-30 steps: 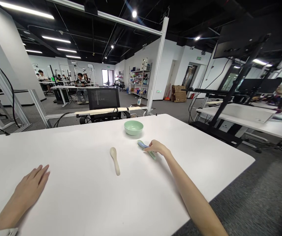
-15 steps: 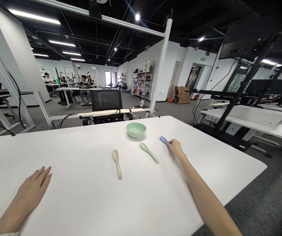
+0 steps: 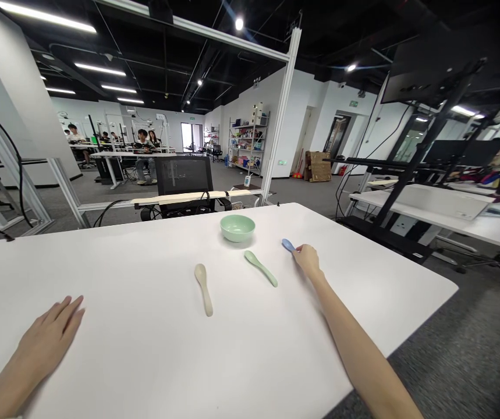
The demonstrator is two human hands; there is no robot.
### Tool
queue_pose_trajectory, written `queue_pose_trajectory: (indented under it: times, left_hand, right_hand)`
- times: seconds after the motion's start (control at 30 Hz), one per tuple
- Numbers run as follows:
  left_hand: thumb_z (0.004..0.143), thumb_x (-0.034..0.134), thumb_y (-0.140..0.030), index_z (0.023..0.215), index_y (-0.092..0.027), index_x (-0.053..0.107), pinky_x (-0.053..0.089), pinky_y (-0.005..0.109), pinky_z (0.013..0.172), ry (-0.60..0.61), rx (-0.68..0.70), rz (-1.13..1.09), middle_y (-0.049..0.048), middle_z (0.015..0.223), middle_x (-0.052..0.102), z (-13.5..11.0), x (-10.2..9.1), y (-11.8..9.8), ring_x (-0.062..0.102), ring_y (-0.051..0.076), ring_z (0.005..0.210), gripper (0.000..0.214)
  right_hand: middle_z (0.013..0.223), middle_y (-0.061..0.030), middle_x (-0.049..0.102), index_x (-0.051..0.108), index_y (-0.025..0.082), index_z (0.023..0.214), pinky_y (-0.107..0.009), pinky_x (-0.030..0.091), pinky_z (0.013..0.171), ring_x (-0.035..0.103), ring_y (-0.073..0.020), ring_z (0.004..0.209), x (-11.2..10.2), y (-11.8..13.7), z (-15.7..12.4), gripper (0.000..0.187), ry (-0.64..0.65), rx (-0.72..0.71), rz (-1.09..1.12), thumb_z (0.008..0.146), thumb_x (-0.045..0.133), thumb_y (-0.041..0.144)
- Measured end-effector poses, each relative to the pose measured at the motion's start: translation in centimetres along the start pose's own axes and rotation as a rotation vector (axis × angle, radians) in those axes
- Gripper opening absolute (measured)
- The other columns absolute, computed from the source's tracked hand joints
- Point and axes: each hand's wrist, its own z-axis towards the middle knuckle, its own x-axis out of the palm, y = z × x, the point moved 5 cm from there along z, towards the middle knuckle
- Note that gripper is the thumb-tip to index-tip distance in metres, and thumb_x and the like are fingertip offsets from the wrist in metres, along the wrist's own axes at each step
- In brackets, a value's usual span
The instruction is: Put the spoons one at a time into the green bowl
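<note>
My right hand [image 3: 308, 260] is closed around the handle of a blue spoon [image 3: 287, 245], whose bowl end points away to the left; the fingers hide the rest of it. A light green spoon [image 3: 261, 268] lies slantwise on the table to the left of that hand. Further left rests a beige spoon [image 3: 204, 289], its handle toward me. Behind the spoons stands a green bowl [image 3: 237, 227], with nothing seen above its rim. My left hand [image 3: 49, 334] lies flat on the white table [image 3: 145, 349], fingers stretched out, holding nothing.
A metal frame [image 3: 281, 110] rises behind the table's far edge, with a black office chair [image 3: 184, 174] beyond it. To the right stand a black monitor stand [image 3: 424, 145] and another white desk [image 3: 485, 224]. Several people sit at desks in the background.
The whole view has shifted slightly, moving the table's contents a little left in the picture. My right hand keeps hold of the blue spoon; the left hand stays flat.
</note>
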Motion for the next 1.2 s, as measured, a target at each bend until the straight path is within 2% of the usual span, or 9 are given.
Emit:
queue_pose_trajectory:
  times: [0.27, 0.37, 0.43, 0.53, 0.67, 0.77, 0.93, 1.03, 1.2]
  left_hand:
    - [0.091, 0.016, -0.058, 0.146, 0.002, 0.057, 0.037, 0.056, 0.125, 0.057, -0.037, -0.017, 0.0264, 0.157, 0.057, 0.0, 0.0, -0.2, 0.048, 0.043, 0.150, 0.092]
    - [0.090, 0.017, -0.058, 0.146, -0.001, 0.059, 0.039, 0.055, 0.124, 0.041, -0.029, -0.009, 0.0250, 0.156, 0.058, 0.0, -0.1, -0.2, 0.049, 0.041, 0.150, 0.090]
    - [0.090, 0.018, -0.058, 0.145, -0.002, 0.059, 0.040, 0.055, 0.123, 0.031, -0.022, -0.003, 0.0244, 0.155, 0.059, -0.1, -0.2, -0.2, 0.049, 0.041, 0.150, 0.089]
    - [0.090, 0.016, -0.059, 0.145, -0.001, 0.059, 0.039, 0.054, 0.124, 0.031, -0.033, 0.002, 0.0242, 0.155, 0.060, -0.1, -0.3, -0.3, 0.050, 0.041, 0.149, 0.090]
    - [0.090, 0.019, -0.057, 0.144, -0.005, 0.061, 0.040, 0.053, 0.124, 0.006, -0.044, 0.003, 0.0213, 0.152, 0.063, -0.1, -0.3, -0.2, 0.053, 0.039, 0.147, 0.086]
    - [0.089, 0.022, -0.057, 0.142, -0.007, 0.062, 0.042, 0.054, 0.122, -0.004, -0.033, -0.004, 0.0208, 0.151, 0.065, -0.1, -0.2, 0.0, 0.054, 0.039, 0.146, 0.083]
    - [0.090, 0.018, -0.058, 0.145, -0.003, 0.060, 0.040, 0.054, 0.123, 0.022, -0.046, -0.006, 0.0228, 0.155, 0.060, 0.0, -0.4, -0.1, 0.052, 0.040, 0.148, 0.088]
    - [0.090, 0.015, -0.058, 0.145, -0.002, 0.059, 0.040, 0.053, 0.123, 0.033, -0.057, -0.013, 0.0234, 0.156, 0.058, 0.0, -0.5, -0.3, 0.051, 0.040, 0.149, 0.090]
    - [0.091, 0.021, -0.057, 0.144, -0.008, 0.062, 0.041, 0.053, 0.123, -0.009, -0.051, -0.012, 0.0190, 0.152, 0.064, -0.2, -0.5, -0.3, 0.054, 0.038, 0.146, 0.082]
  right_hand:
    - [0.127, -0.0256, 0.072, 0.074, 0.005, 0.126, -0.034, 0.046, 0.092, 0.066, -0.0331, 0.118, -0.2, 0.4, -0.3, 0.035, -0.053, -0.006, -0.082, 0.096, 0.063, 0.021]
    - [0.128, -0.0248, 0.071, 0.070, 0.006, 0.130, -0.036, 0.045, 0.097, 0.064, -0.0329, 0.121, -1.0, 1.8, -0.8, 0.038, -0.105, -0.086, -0.079, 0.098, 0.061, 0.024]
    - [0.122, -0.0206, 0.073, 0.071, 0.007, 0.126, -0.033, 0.046, 0.095, 0.066, -0.0284, 0.114, -1.1, 3.4, -1.6, 0.035, -0.041, -0.188, -0.026, 0.100, 0.059, 0.028]
    - [0.111, -0.0157, 0.076, 0.074, 0.010, 0.118, -0.028, 0.047, 0.085, 0.070, -0.0233, 0.098, -0.7, 5.9, -3.9, 0.034, 0.151, -0.301, 0.044, 0.102, 0.060, 0.037]
    - [0.115, -0.0187, 0.077, 0.075, 0.008, 0.113, -0.027, 0.045, 0.080, 0.071, -0.0245, 0.101, -0.2, 8.5, -7.6, 0.037, 0.291, -0.339, 0.031, 0.098, 0.069, 0.042]
    - [0.116, -0.0200, 0.077, 0.075, 0.009, 0.105, -0.026, 0.043, 0.074, 0.071, -0.0250, 0.102, 0.0, 9.5, -9.4, 0.030, 0.338, -0.323, -0.018, 0.094, 0.076, 0.037]
    - [0.107, -0.0161, 0.077, 0.072, 0.013, 0.093, -0.024, 0.040, 0.063, 0.071, -0.0192, 0.085, 0.2, 10.0, -10.3, 0.014, 0.367, -0.291, 0.005, 0.092, 0.076, 0.026]
    - [0.102, -0.0146, 0.077, 0.070, 0.013, 0.088, -0.024, 0.038, 0.059, 0.068, -0.0166, 0.077, 0.4, 10.0, -10.4, 0.012, 0.367, -0.285, 0.032, 0.091, 0.076, 0.023]
    - [0.099, -0.0129, 0.076, 0.066, 0.015, 0.081, -0.024, 0.038, 0.060, 0.065, -0.0152, 0.075, 0.7, 10.0, -10.4, 0.017, 0.356, -0.289, 0.053, 0.092, 0.076, 0.024]
